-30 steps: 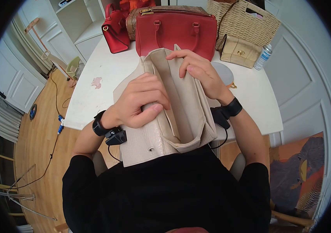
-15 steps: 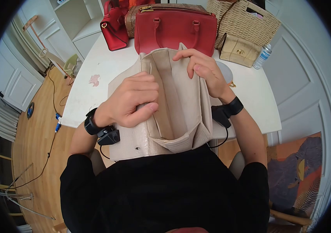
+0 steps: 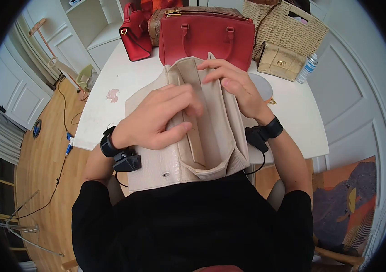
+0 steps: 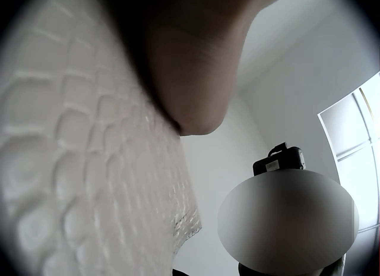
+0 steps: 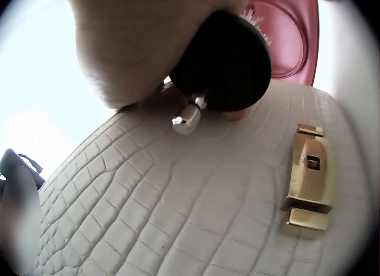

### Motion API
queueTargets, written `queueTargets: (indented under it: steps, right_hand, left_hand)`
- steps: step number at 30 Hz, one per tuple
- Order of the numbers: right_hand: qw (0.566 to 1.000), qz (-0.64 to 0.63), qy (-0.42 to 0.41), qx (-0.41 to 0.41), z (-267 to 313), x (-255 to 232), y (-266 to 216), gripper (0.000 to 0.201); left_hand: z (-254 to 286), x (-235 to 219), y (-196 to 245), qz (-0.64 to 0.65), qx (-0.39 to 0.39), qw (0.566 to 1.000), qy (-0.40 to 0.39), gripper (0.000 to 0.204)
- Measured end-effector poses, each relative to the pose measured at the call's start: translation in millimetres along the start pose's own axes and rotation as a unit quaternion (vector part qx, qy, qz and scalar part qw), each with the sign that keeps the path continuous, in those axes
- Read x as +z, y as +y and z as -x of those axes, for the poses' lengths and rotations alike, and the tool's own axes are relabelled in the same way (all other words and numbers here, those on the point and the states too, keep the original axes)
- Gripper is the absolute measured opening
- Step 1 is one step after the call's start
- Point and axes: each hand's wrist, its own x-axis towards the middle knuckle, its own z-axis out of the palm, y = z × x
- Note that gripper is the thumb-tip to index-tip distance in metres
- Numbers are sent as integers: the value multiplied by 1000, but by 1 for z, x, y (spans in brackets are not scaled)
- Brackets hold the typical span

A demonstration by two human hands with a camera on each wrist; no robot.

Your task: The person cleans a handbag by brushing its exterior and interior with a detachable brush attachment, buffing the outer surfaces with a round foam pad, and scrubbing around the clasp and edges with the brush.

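A beige crocodile-textured handbag (image 3: 222, 118) stands open on its near side, its long inner compartments facing up and its flap laid out to the left. My left hand (image 3: 159, 115) lies over the flap side, fingers loosely bent and slightly blurred above the opening, thumb apart. On the far right rim my right hand (image 3: 242, 90) holds the bag's wall, fingers bent over into the opening. A gold clasp plate (image 5: 310, 175) shows on the outer face in the right wrist view. Beside that hand's palm is a black rounded piece (image 5: 228, 68) with a small silver metal part (image 5: 187, 118).
Behind stand a large red handbag (image 3: 206, 43), a small red bag (image 3: 136, 38), a woven straw bag (image 3: 288, 27) and a gold bag (image 3: 281, 61). A spray can (image 3: 307, 68) and a grey round disc (image 3: 260, 86) are on the white table (image 3: 100, 122).
My left hand's curled fingers have loosened and reached rightward over the opening. The bag's mouth spread wider, then narrowed a little. My right hand stays at the far right rim.
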Motion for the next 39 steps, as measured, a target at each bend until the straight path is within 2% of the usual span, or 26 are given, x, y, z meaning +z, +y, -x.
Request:
queueTargets:
  steps: [1, 2, 4, 6, 7, 9, 11, 13, 17, 19, 28, 35, 37, 39]
  right_hand:
    - [1000, -1, 0, -1, -1, 1, 0, 38]
    - [1000, -15, 13, 8, -1, 3, 0, 40]
    - [999, -28, 26, 17, 1, 4, -3, 45]
    - [996, -35, 30, 70, 2, 5, -9, 52]
    - [997, -35, 30, 69, 1, 6, -9, 52]
    - [998, -34, 42, 34, -1, 7, -8, 54]
    - [998, -23, 39, 36, 0, 7, -7, 54]
    - [999, -12, 37, 34, -1, 6, -5, 54]
    - [998, -8, 42, 35, -1, 8, -5, 53]
    - [997, -23, 45, 50, 0, 10, -7, 52]
    - [1000, -1, 19, 24, -4, 9, -6, 46]
    - [1000, -1, 16, 20, -5, 11, -5, 44]
    - [1000, 0, 14, 20, -4, 10, -6, 43]
    - [1000, 2, 6, 19, -4, 10, -7, 41]
  left_hand:
    - [-2, 2, 2, -1, -15, 1000, 25, 28]
    - [-5, 2, 2, -2, -14, 1000, 23, 28]
    - [-13, -1, 4, -86, 59, 995, 1, 52]
    - [-14, -2, 5, -77, 47, 996, -23, 57]
    - [-14, -4, 5, -69, 33, 996, -47, 63]
    - [-14, -4, 4, -70, 35, 996, -40, 62]
    - [-14, -2, 2, -69, 37, 996, -31, 61]
    - [-14, -1, -6, -107, 113, 988, 7, 51]
    - [-13, 2, -11, -19, 102, 995, -3, 40]
    - [-13, -1, -8, 9, 60, 998, -33, 37]
    - [-12, 3, -8, -12, 41, 999, -27, 22]
    - [-12, 3, -9, -5, 43, 999, -28, 22]
    - [-13, 5, -12, 25, 63, 998, -2, 22]
    - [-11, 3, -11, 24, 48, 998, -14, 21]
